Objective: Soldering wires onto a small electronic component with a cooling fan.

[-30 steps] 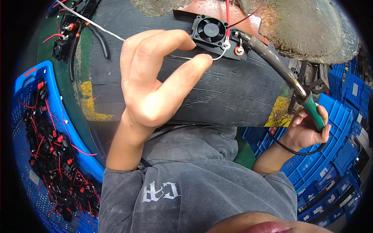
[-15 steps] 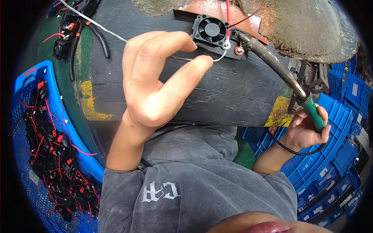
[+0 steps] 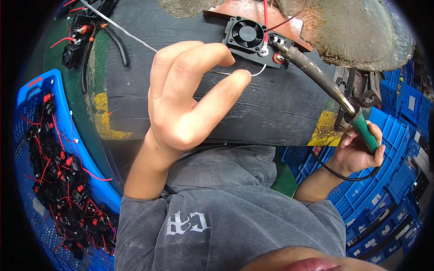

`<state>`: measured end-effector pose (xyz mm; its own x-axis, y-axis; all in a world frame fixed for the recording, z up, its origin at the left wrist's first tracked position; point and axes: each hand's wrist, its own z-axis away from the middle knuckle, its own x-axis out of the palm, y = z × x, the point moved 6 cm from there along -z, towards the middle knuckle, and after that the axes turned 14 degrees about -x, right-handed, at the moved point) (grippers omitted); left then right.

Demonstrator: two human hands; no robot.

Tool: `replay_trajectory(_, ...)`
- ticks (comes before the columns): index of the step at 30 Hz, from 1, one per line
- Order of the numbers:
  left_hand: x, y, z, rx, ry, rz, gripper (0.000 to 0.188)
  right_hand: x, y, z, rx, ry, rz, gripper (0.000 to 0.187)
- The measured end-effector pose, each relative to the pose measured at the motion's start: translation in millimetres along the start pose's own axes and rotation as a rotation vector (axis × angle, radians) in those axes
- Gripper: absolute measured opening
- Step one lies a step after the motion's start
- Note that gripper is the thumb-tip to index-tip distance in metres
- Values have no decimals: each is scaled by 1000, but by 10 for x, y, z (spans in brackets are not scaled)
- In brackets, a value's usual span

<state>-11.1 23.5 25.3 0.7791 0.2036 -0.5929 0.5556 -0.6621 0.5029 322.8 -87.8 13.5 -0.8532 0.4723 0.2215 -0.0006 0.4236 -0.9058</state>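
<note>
My left hand (image 3: 187,99) holds a thin silver solder wire (image 3: 131,36), which runs behind the fingers and comes out beyond the thumb. Its curved free end stops just short of a small black fan unit (image 3: 247,34). In my right hand (image 3: 355,153) is a soldering iron (image 3: 312,67), gripped by its green handle. The iron's bent tip reaches the unit's right part, close to a red-ringed terminal (image 3: 278,58); whether it touches cannot be told. A red wire (image 3: 265,18) rises from a ring lug (image 3: 264,51) beside the fan.
The unit lies on a dark worktop (image 3: 271,104) with yellow-marked corners, against a reddish plate (image 3: 242,8). At the left, a blue crate (image 3: 63,86) holds many wired black parts. More fan units (image 3: 72,54) sit at upper left. Blue crates (image 3: 393,131) stand at the right.
My left hand has shifted slightly right, and the solder wire's end has drawn down from the ring lug. The iron's tip has moved a little; my right hand keeps its grip.
</note>
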Motion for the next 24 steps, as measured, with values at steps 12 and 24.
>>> replay_trajectory(12,-171,-187,-25,-32,31,-158,27,-39,11,108,54,93,-24,61)
replay_trajectory(24,-221,-279,-78,-84,-63,-315,25,-112,313,496,172,288,-368,55)
